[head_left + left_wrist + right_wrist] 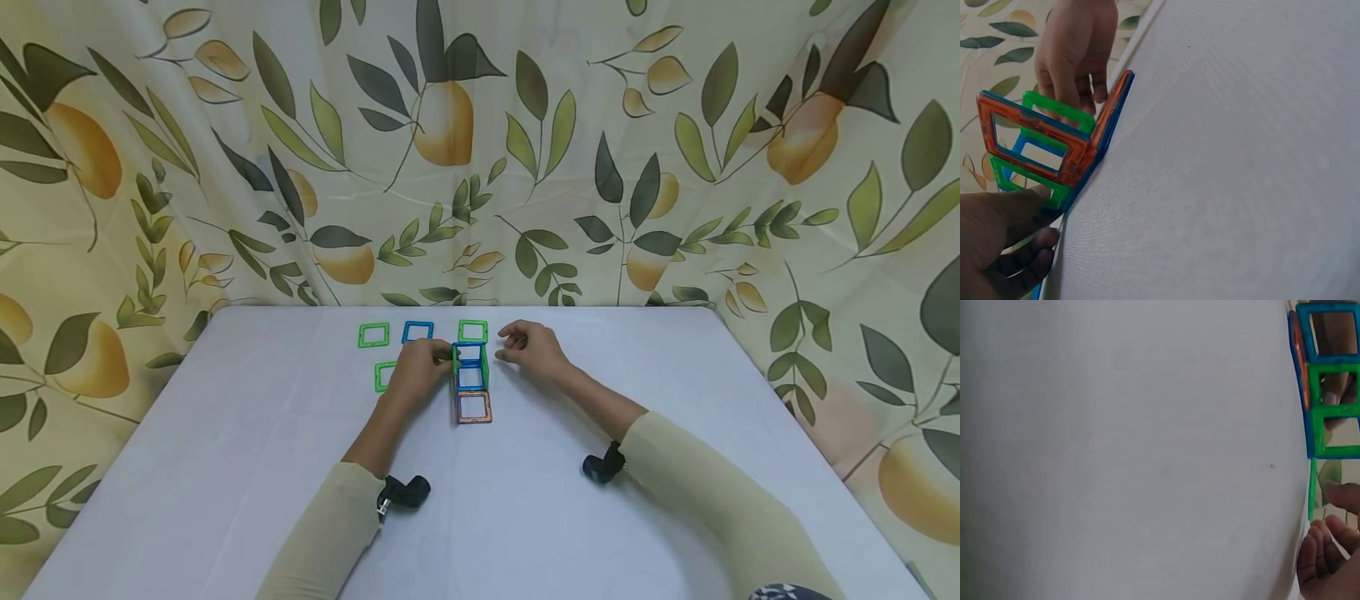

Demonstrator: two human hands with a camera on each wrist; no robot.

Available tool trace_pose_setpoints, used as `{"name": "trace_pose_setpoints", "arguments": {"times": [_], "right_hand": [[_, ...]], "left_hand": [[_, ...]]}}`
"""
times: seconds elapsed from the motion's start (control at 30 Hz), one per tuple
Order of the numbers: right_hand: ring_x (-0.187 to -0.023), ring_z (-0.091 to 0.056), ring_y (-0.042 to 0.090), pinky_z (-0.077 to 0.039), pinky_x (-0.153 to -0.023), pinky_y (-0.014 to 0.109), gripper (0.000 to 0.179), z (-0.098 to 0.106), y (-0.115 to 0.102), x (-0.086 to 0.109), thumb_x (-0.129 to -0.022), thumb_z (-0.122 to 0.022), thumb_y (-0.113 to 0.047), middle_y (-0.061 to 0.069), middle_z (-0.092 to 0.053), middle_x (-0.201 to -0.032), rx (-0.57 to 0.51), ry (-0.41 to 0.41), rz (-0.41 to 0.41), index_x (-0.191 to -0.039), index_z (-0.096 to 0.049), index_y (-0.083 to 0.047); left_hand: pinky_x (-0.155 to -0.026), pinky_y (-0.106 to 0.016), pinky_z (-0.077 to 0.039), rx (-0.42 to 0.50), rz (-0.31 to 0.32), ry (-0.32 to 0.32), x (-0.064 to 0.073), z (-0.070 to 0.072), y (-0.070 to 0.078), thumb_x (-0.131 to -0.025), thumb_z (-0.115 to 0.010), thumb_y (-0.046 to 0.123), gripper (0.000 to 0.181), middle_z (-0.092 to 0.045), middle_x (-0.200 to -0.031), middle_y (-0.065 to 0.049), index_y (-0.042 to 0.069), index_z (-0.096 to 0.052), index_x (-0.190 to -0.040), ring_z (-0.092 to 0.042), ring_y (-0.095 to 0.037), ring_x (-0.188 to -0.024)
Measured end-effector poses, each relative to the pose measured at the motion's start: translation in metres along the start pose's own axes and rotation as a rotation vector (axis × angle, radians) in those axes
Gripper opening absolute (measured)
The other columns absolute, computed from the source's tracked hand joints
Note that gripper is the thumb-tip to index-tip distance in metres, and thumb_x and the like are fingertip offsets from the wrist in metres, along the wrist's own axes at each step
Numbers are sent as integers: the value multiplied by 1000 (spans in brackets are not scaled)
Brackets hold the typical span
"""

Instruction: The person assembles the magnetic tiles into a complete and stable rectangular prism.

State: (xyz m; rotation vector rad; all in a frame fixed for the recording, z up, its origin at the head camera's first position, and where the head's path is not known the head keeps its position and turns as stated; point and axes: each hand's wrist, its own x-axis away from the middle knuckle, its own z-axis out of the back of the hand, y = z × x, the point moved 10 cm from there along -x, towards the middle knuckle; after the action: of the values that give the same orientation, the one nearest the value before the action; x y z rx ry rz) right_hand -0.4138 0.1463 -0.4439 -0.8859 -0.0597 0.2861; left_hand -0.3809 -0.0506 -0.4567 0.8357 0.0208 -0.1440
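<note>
A small structure of magnetic tile frames stands on the white table, with blue frames (471,389), green side frames (486,367) and a flat orange frame (474,421) at its near end. My left hand (420,371) is at its left side, pinching a green frame (1057,199) between thumb and fingers. Through the openings in the right wrist view, fingertips (1331,398) of that hand show. On the other side, my right hand (534,348) hovers a little apart from the structure, fingers loosely bent and holding nothing. A green frame (472,322) lies flat at the far end.
Left of the structure lie a loose green frame (362,336), a blue frame (417,323) and another green frame (378,379) partly behind the left hand. A leaf-and-fruit patterned curtain (480,192) hangs behind the table's far edge (600,308).
</note>
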Motion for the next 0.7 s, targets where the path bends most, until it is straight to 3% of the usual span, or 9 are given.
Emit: {"name": "trace_pose_setpoints", "arguments": {"times": [0.43, 0.7], "right_hand": [[-90, -61, 24, -51, -80, 33, 44, -2, 8, -22, -90, -84, -12, 10, -66, -100, 58, -25, -14, -128, -67, 3], [-93, -58, 25, -50, -81, 33, 47, -4, 6, -26, -91, -84, -14, 11, -65, -103, 61, -46, -43, -131, -65, 2]], "left_hand": [[-89, -38, -57, -5, -34, 5, -1, 1, 2, -98, -75, 9, 22, -78, -108, -8, 3, -77, -119, -69, -21, -96], [-87, -38, -57, 9, -27, 0, 0, 1, 2, -98, -75, 8, 22, -78, -107, -7, 2, -77, -119, -68, -21, -93]]}}
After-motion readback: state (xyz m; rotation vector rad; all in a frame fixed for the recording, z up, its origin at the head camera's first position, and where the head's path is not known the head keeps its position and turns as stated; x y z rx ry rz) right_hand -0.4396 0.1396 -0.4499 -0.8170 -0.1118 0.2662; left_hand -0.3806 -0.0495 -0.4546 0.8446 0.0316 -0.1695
